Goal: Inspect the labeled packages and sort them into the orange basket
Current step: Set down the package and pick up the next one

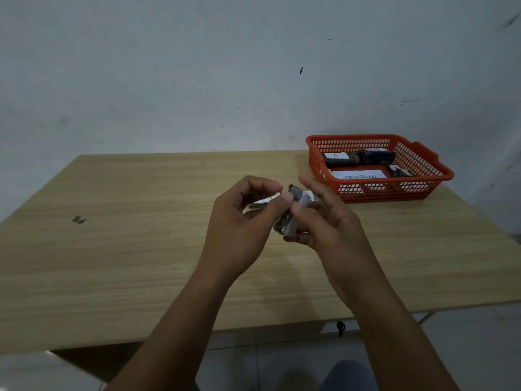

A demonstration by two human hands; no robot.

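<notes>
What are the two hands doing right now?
Left hand: pinching the package.
Right hand: gripping the same package.

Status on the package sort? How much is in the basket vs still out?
Done: at least three dark packages lie in the orange basket, one labeled A. In hand: the left hand and right hand both grip one package above the table, not yet placed. Left: no other package visible on the table.
</notes>
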